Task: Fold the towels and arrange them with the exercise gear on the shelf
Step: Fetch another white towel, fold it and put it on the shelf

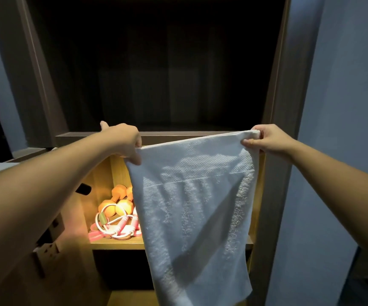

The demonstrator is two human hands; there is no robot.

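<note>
A white towel (196,213) hangs spread out in front of the shelf unit, held by its top edge. My left hand (123,140) pinches its upper left corner and my right hand (269,139) pinches its upper right corner. Behind the towel, on the lit lower shelf (117,245), lie orange dumbbells (118,203) and a pink and white skipping rope (114,228). The towel hides the right part of that shelf.
A dark upper compartment (156,74) opens above the wooden shelf board (178,135). A pale wall (344,107) stands to the right. A power strip (48,250) and a wooden side panel lie under my left forearm.
</note>
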